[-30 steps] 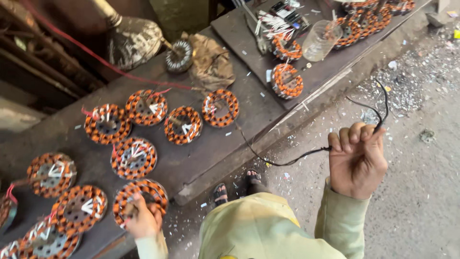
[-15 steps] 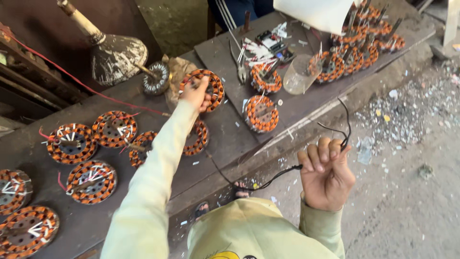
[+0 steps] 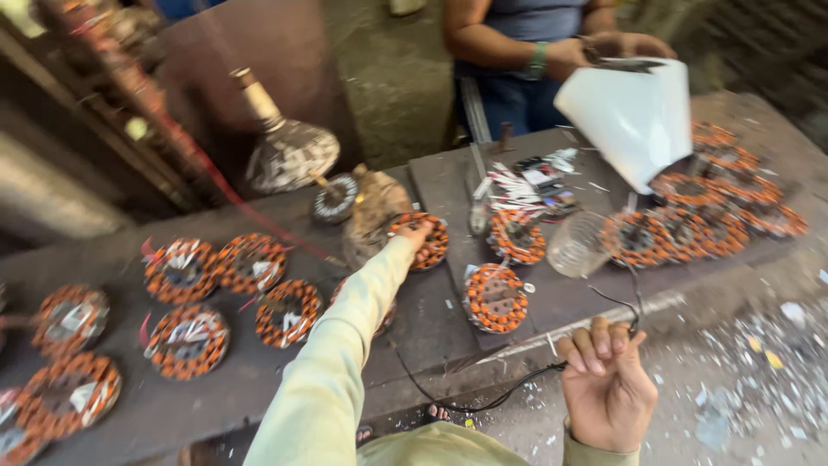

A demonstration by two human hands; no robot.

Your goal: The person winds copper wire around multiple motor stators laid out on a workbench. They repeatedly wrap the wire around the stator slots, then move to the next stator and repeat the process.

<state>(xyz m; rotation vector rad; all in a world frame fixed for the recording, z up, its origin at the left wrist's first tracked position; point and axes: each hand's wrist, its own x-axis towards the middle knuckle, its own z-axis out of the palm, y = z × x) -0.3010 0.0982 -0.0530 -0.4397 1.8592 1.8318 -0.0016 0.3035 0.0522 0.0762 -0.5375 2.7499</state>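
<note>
Two hands work here: the left hand [image 3: 416,233] stretches out, fingers closed on the round copper-wound stator coil [image 3: 424,242] lying on the dark workbench [image 3: 431,319]. The right hand [image 3: 608,380] curls its fingers shut around a thin black wire [image 3: 483,404], which trails leftward from them.

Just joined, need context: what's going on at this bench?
A person in a pale green sleeve reaches the left hand out to a round orange copper-wound coil on the dark workbench. The right hand is raised over the bench edge, gripping a thin black wire. More such coils lie across the bench. Opposite, a co-worker's hands hold a white sheet.
</note>
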